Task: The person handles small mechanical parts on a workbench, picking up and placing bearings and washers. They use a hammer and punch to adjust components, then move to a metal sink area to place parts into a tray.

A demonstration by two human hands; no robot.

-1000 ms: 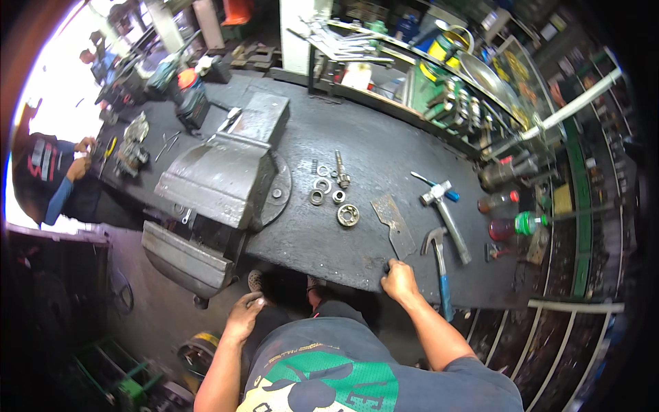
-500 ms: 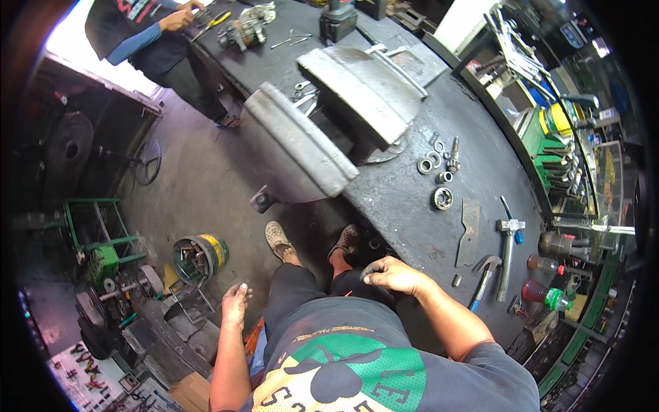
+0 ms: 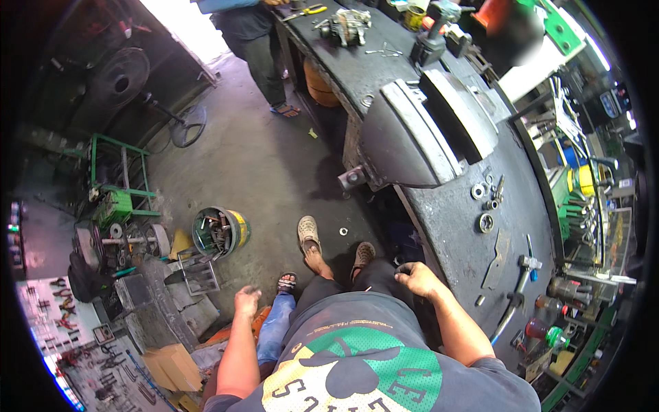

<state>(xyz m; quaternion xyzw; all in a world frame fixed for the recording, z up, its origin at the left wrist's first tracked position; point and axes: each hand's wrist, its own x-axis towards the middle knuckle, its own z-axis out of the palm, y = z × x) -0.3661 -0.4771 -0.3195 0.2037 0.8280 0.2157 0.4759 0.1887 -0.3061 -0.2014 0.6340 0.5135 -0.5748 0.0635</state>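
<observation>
My left hand (image 3: 247, 301) hangs in the air at the left of my body, loosely curled, with nothing visible in it. It is slightly smeared by motion. My right hand (image 3: 417, 279) hovers beside the workbench's near edge, thumb and fingers slightly apart, holding nothing that I can see. Nearest to it on the workbench (image 3: 439, 213) are a flat metal plate (image 3: 497, 259) and a small metal cylinder (image 3: 480, 300). Beyond stands a large bench vise (image 3: 405, 141). Gear and bearing parts (image 3: 486, 222) lie beside the vise, and a hammer (image 3: 513, 302) lies farther right.
A bucket of metal scraps (image 3: 221, 232) stands on the floor at left, near a bench grinder (image 3: 130, 240). A jeans-clad leg (image 3: 276, 326) shows beside my left hand. Another person (image 3: 255, 55) stands at the bench's far end. A metal ring (image 3: 343, 231) lies by my shoes.
My view has swung, so the bench and vise sit farther right and more floor shows. The jeans-clad leg is more visible. Both hands stay low and away from the bench items.
</observation>
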